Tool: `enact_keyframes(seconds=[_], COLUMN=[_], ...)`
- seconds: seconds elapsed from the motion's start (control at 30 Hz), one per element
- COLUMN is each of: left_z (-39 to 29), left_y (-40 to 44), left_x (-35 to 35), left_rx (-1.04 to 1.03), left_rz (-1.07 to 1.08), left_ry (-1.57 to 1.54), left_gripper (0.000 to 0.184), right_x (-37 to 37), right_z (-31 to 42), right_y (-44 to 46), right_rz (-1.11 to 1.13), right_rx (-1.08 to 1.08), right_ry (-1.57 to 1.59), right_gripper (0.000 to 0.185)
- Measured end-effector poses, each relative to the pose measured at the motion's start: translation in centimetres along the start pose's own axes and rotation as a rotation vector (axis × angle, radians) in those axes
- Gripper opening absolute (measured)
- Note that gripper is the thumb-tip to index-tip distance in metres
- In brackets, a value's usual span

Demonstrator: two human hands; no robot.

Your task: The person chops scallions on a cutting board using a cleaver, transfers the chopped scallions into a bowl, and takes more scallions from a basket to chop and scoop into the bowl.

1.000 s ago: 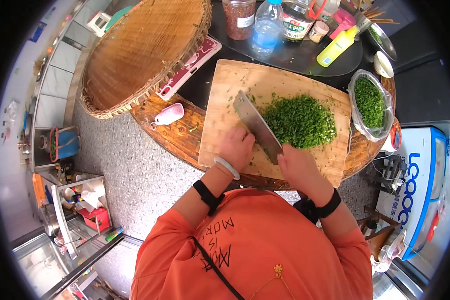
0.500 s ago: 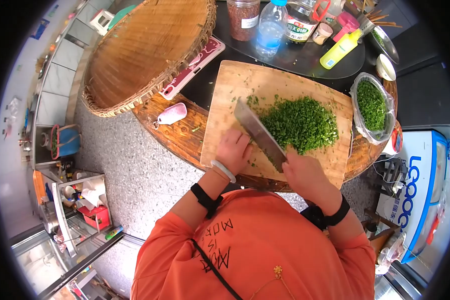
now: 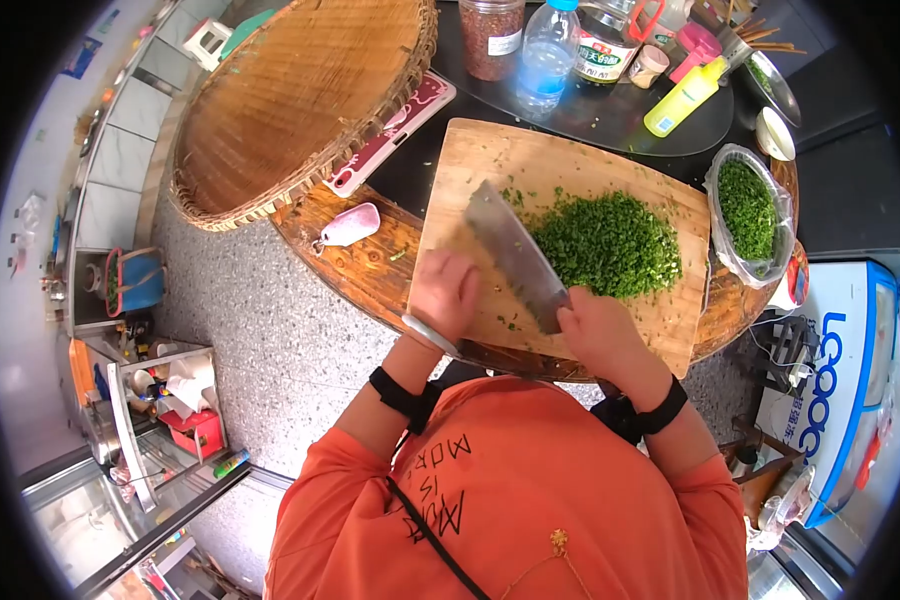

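Observation:
My right hand (image 3: 598, 330) is wrapped round the handle of a cleaver (image 3: 516, 254), whose broad blade slants up and left over the wooden cutting board (image 3: 470, 160). Just right of the blade lies a heap of finely chopped greens (image 3: 610, 245), with loose bits scattered round it. My left hand (image 3: 444, 293) is at the board's left edge, apart from the blade, its fingers curled and slightly blurred; whether anything is inside them is hidden. A lined bowl of chopped greens (image 3: 748, 210) stands beyond the board's right edge.
A large woven basket (image 3: 290, 100) and a red-patterned case (image 3: 395, 130) lie at upper left, near a pink object (image 3: 350, 225). Behind the board stand a jar (image 3: 490, 40), a water bottle (image 3: 547, 60) and a yellow bottle (image 3: 684, 98). A small white bowl (image 3: 774, 134) sits at upper right.
My left hand has moved left, away from the cleaver. The cleaver has shifted slightly and stays in my right hand. The whole view has drifted a little.

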State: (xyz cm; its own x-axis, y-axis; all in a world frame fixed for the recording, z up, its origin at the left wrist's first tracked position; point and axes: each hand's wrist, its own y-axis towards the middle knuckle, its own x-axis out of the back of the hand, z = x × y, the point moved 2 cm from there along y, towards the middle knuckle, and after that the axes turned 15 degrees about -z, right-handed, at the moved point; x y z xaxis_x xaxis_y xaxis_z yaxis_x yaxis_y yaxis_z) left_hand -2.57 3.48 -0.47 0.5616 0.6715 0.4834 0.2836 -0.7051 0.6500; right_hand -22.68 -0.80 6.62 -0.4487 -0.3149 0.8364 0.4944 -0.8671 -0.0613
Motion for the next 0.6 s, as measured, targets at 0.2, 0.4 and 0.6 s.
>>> enact_keyframes(seconds=[0.2,0.4,0.6], left_z=[1.3,1.8,3.2], left_y=[1.6,3.6,5.2], left_x=[1.1,0.7,-5.2], left_rx=[0.148,0.208,0.125], left_rz=[-0.073,-0.074,0.273], left_ry=[0.061,0.045,0.378], left_gripper=[0.014,0.019,0.071], right_x=[1.6,0.7,7.2], right_z=[0.2,-1.0,-2.8], right_y=[-1.1,-1.3,-3.6], right_rz=[-0.089,-0.101,-0.343], right_rx=[0.041,-0.024,-0.084], right_ry=[0.045,-0.023,-0.041], right_gripper=[0.021,0.019,0.015])
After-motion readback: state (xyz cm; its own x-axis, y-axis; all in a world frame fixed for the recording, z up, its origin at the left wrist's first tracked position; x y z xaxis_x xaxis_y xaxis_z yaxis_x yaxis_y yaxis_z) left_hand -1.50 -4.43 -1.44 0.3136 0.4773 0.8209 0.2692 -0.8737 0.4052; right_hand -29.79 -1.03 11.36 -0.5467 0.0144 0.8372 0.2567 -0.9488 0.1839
